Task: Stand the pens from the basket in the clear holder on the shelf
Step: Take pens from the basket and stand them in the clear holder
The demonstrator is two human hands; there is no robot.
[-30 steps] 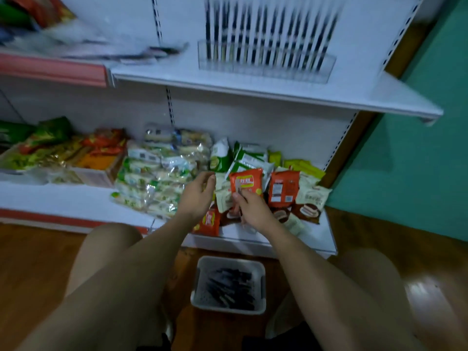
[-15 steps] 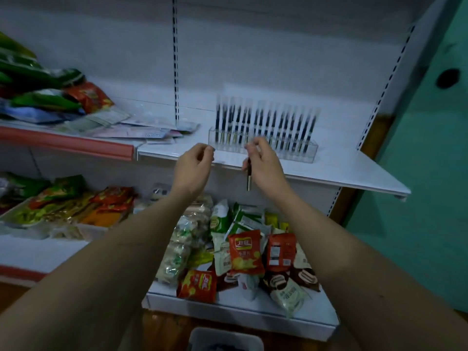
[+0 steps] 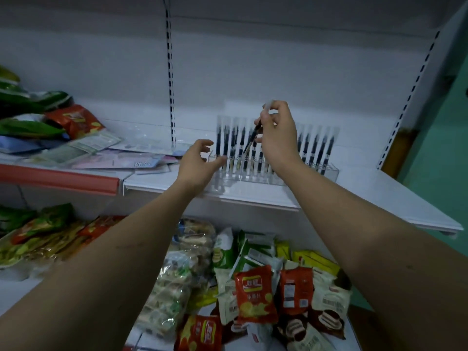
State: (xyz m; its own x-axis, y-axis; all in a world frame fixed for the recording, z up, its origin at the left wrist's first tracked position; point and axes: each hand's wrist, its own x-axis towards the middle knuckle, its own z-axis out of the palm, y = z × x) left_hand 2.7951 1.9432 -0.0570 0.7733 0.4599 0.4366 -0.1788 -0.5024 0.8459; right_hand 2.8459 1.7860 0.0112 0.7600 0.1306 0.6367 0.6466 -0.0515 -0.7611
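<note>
Right hand (image 3: pixel 277 138) pinched pen (image 3: pixel 250 143) near cap end, tilted, tip over clear holder (image 3: pixel 326 173) at shelf (image 3: pixel 367 198) front edge. Left hand (image 3: pixel 198 164) loosely curled, gripping nothing, beside holder's left end. Pen likely light, stiff, slick; upper-barrel hold suits.

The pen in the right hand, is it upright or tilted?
Tilted: the pen slants in the right hand, tip down-left over the clear holder.
</note>
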